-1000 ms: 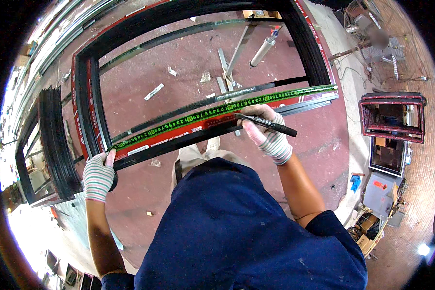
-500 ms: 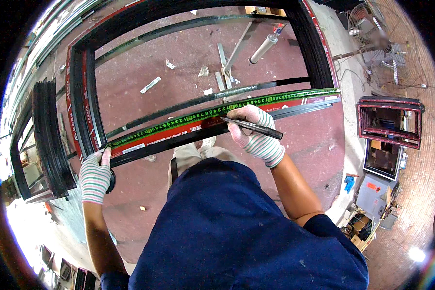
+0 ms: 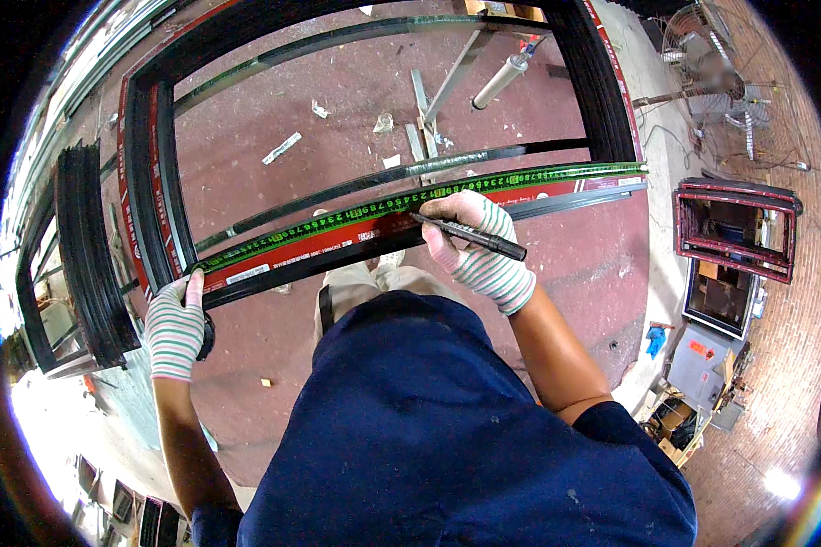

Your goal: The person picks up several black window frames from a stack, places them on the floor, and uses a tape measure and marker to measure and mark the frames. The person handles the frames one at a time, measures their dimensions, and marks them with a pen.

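A bright green tape measure (image 3: pixel 356 215) runs along the near bar of a large black window frame (image 3: pixel 310 273), whose face carries red printed film. At its left end my left hand (image 3: pixel 176 335), in a striped knit glove, closes on the tape at the frame's corner, with the dark tape case (image 3: pixel 208 337) partly hidden beside it. The tape's far end reaches the frame's right corner. My right hand (image 3: pixel 485 255), gloved alike, grips a black marker pen (image 3: pixel 476 239). The pen's tip points left, close to the red film just below the tape, near mid-bar; contact I cannot tell.
More black frames (image 3: pixel 91 255) stand stacked at the left. To the right are a standing fan (image 3: pixel 707 77), small dark red frames (image 3: pixel 737 228) and a grey cabinet (image 3: pixel 700 365). A sealant tube (image 3: pixel 500 84) hangs near the frame's far right; scraps litter the red floor (image 3: pixel 292 100).
The frame, tape and both hands appear slightly farther left in view. My grips on the tape and the marker pen are the same.
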`<action>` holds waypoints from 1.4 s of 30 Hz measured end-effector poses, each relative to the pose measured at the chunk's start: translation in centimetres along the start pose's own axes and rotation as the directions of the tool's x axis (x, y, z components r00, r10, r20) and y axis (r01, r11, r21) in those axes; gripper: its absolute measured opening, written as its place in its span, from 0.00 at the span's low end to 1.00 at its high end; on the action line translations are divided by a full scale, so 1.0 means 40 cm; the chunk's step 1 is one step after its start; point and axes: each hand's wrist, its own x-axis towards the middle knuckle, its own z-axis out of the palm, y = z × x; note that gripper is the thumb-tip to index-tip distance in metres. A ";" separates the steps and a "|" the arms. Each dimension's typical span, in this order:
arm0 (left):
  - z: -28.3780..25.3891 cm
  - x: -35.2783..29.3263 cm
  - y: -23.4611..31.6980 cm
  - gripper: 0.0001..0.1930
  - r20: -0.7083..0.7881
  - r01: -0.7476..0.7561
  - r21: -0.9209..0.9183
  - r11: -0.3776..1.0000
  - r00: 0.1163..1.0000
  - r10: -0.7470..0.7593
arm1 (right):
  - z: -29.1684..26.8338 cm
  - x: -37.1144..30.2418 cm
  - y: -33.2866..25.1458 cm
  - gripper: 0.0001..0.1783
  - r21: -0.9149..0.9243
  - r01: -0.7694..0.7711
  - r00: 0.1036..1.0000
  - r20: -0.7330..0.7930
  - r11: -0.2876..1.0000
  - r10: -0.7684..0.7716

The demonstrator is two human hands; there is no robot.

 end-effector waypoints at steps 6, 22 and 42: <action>0.003 0.004 0.000 0.30 0.007 0.022 -0.017 1.000 1.000 -0.022 | 0.003 0.001 0.003 0.12 0.035 -0.048 0.999 -0.007 0.998 0.048; -0.006 0.001 0.012 0.31 0.034 0.040 -0.011 0.999 0.999 -0.040 | 0.002 0.005 0.010 0.09 0.023 0.003 0.999 0.035 1.000 -0.004; -0.043 -0.002 -0.113 0.22 0.725 -0.108 -0.464 0.879 0.525 0.446 | -0.152 -0.078 -0.099 0.19 0.117 0.235 0.791 -0.600 0.965 -0.120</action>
